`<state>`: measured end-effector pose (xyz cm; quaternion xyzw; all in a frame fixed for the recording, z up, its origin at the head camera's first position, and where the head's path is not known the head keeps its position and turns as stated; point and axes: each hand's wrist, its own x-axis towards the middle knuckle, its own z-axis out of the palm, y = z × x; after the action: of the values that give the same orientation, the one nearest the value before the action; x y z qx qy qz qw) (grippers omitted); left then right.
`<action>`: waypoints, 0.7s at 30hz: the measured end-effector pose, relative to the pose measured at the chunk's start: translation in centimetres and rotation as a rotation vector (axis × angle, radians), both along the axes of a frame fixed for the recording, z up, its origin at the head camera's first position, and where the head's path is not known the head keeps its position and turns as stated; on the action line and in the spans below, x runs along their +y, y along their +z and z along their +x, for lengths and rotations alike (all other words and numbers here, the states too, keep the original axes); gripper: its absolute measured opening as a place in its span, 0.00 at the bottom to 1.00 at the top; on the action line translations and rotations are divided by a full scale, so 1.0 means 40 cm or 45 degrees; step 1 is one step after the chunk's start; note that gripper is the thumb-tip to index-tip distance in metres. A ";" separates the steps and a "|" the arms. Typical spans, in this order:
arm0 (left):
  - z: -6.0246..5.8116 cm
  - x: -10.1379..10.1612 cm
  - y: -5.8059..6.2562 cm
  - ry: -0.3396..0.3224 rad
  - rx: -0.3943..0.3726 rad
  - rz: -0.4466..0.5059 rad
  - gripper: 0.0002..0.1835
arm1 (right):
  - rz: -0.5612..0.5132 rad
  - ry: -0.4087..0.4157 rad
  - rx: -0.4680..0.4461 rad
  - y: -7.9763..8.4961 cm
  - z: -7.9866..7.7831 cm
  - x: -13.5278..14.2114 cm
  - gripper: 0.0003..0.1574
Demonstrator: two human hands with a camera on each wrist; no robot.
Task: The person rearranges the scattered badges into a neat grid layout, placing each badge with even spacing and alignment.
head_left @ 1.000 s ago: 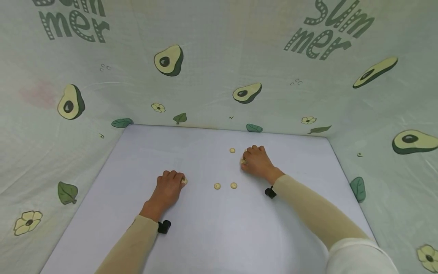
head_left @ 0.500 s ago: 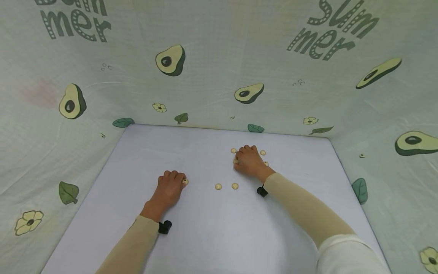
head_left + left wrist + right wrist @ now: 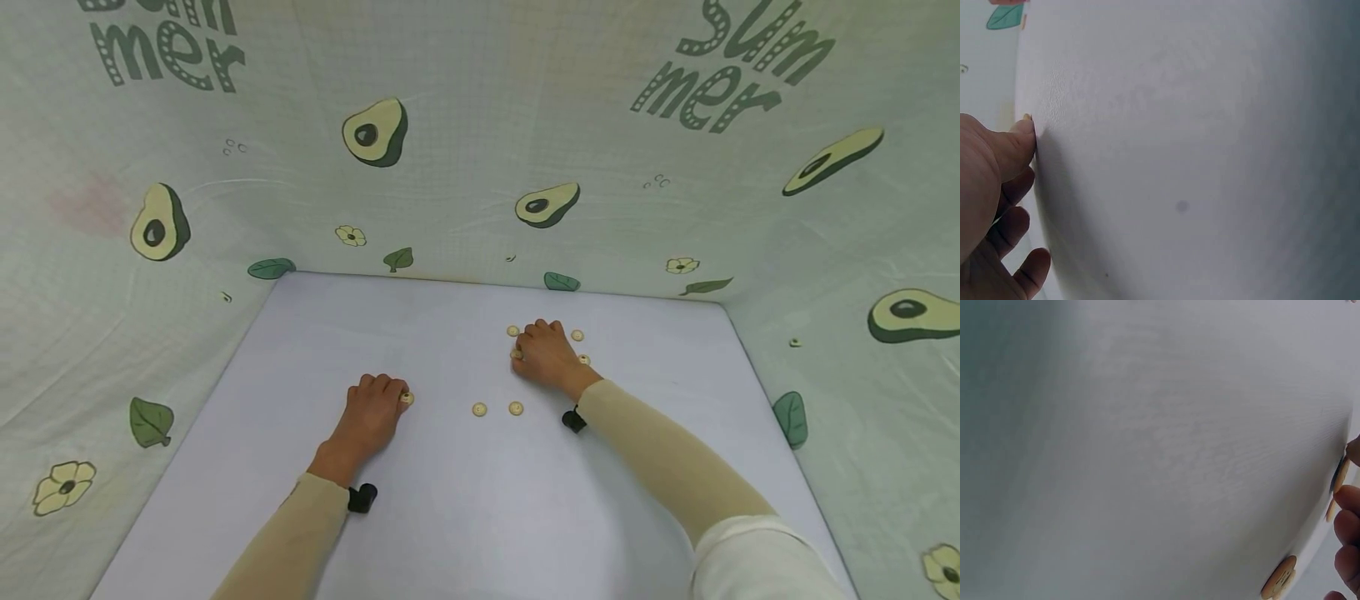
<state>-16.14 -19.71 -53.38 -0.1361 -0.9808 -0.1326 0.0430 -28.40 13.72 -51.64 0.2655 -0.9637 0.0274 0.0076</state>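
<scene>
Small round wooden buttons with dark holes lie on a white tabletop. At the left, my left hand [image 3: 369,410] pinches one button [image 3: 407,398] between thumb and forefinger, close to the surface; in the left wrist view just a sliver of that button [image 3: 1027,117] shows past the thumb. Farther back, my right hand [image 3: 546,357] holds another button [image 3: 517,354] by its edge, and the right wrist view has this button [image 3: 1340,475] tilted between thumb and fingertip. Around the right hand lie a button [image 3: 513,331] behind it and two buttons [image 3: 577,335] on its right side.
Two more buttons, a left one [image 3: 479,409] and a right one [image 3: 516,408], lie side by side between the hands. A pale cloth [image 3: 450,167] printed with avocados and leaves hangs behind and at both sides of the tabletop [image 3: 465,517].
Over the first half second my right hand shifted left with its button, uncovering two buttons on its right. Since then it has stayed in place. My left hand keeps its position.
</scene>
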 end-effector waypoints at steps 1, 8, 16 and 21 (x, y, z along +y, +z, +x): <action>0.000 0.001 0.001 -0.001 0.000 -0.001 0.10 | -0.002 -0.001 -0.001 0.001 0.001 0.001 0.18; 0.003 0.001 0.004 0.000 -0.004 -0.012 0.10 | -0.017 0.006 0.003 -0.003 0.000 -0.001 0.19; 0.002 0.001 0.000 0.014 -0.049 -0.008 0.11 | -0.053 0.008 0.006 -0.007 0.001 -0.004 0.16; 0.001 0.000 -0.001 0.015 -0.050 -0.006 0.11 | -0.066 0.000 0.016 -0.009 0.004 -0.004 0.17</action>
<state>-16.09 -19.69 -53.42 -0.1279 -0.9826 -0.1328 0.0243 -28.23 13.57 -52.00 0.2655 -0.9626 0.0505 0.0206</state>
